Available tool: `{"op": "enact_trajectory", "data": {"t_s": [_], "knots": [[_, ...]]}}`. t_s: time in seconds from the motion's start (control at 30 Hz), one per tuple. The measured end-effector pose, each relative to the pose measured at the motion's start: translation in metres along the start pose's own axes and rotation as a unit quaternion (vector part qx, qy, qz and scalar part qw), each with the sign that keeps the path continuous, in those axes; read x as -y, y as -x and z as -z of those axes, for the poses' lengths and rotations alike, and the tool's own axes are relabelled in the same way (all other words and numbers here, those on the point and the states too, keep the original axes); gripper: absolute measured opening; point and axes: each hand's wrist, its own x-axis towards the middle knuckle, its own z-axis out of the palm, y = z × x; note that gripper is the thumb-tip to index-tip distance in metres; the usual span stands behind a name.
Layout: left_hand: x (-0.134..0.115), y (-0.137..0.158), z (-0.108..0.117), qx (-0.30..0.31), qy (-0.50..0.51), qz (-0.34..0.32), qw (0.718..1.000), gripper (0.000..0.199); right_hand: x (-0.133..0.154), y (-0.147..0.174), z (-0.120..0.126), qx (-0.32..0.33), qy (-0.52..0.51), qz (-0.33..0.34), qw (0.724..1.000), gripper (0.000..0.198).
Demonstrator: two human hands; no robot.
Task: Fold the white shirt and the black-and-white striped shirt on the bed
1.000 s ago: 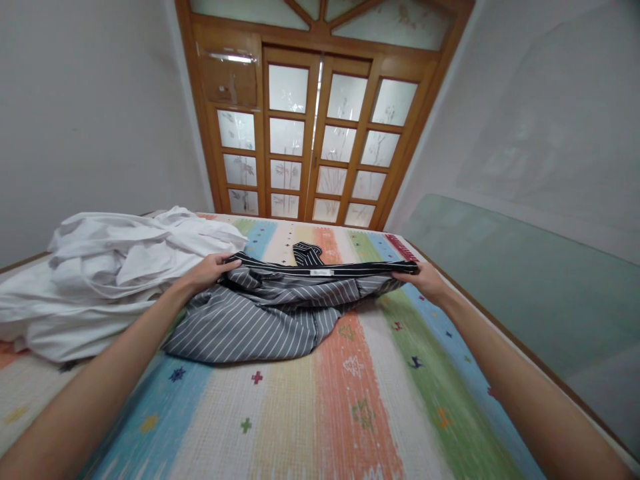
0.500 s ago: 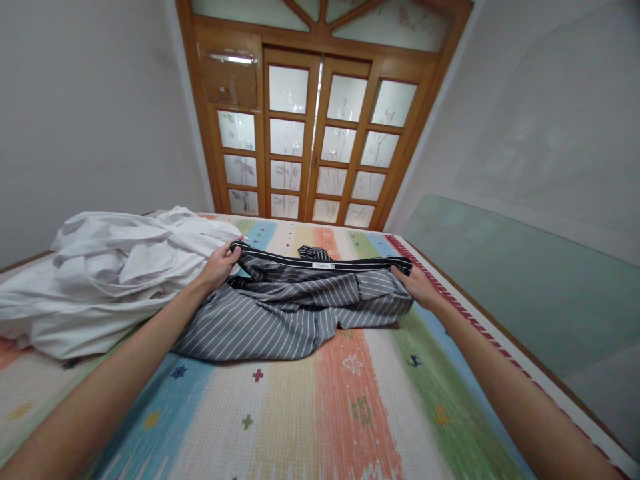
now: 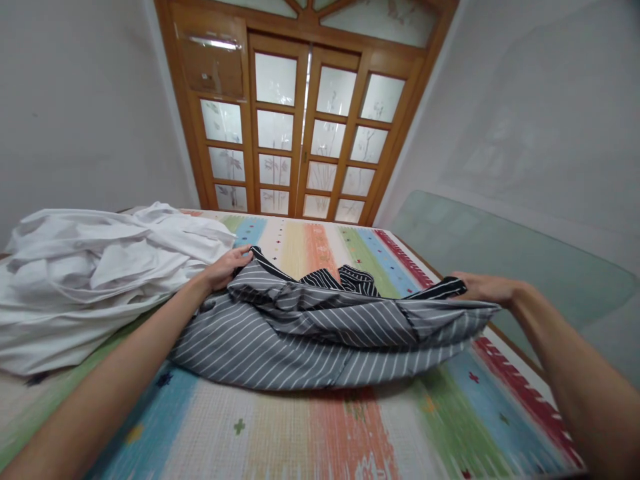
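Observation:
A striped garment (image 3: 320, 333) with a black, white-lined band along its far edge spreads between my hands, its paler grey inner side facing me. My left hand (image 3: 227, 267) pinches the band at its left end, close to a heap of white cloth (image 3: 110, 260). At the other end, my right hand (image 3: 483, 288) grips the band, its fingertips partly behind the fabric. Between the hands the band sags, and folded black striped parts show beyond it. The garment's lower side hangs in a curve just over or on the bedspread; I cannot tell which.
Beneath everything lies a bedspread (image 3: 280, 433) with coloured stripes and small figures. A pale green panel (image 3: 500, 260) stands along the right wall. Wooden doors with glass panes (image 3: 275, 127) rise beyond the far edge.
My right hand has moved right and nearer, stretching the garment wider. The band now dips in the middle, and its white label is out of sight. My view has shifted slightly.

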Motion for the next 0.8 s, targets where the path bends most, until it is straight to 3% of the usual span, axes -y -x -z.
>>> {"op": "enact_trajectory", "data": {"t_s": [0.1,0.2,0.3,0.4,0.5,0.57,0.67,0.8], "knots": [[-0.005,-0.004,0.003,-0.025,-0.01,-0.013,1.0,0.05,0.003,-0.011,0.007,-0.026,0.027,0.023,0.999,0.047],[-0.011,-0.016,0.014,-0.137,-0.055,-0.071,0.987,0.049,0.006,-0.047,0.008,-0.076,0.025,0.072,0.994,0.047],[-0.017,-0.033,0.028,-0.293,-0.181,-0.11,0.932,0.043,0.01,-0.1,0.005,-0.218,-0.021,0.114,0.969,0.052],[-0.019,-0.052,0.043,-0.371,-0.271,-0.108,0.882,0.036,0.02,-0.157,0.0,-0.391,0.014,0.119,0.913,0.044],[-0.01,-0.072,0.056,-0.394,-0.338,-0.067,0.852,0.027,0.032,-0.208,-0.015,-0.464,0.143,0.027,0.874,0.033],[0.002,-0.084,0.062,-0.391,-0.384,-0.018,0.836,0.021,0.034,-0.237,-0.029,-0.445,0.195,-0.035,0.873,0.031],[0.025,-0.095,0.069,-0.364,-0.443,0.052,0.818,0.018,0.026,-0.271,-0.049,-0.411,0.207,-0.075,0.884,0.029],[0.046,-0.098,0.077,-0.322,-0.513,0.079,0.792,0.037,0.009,-0.298,-0.056,-0.401,0.215,-0.116,0.883,0.032]]}}
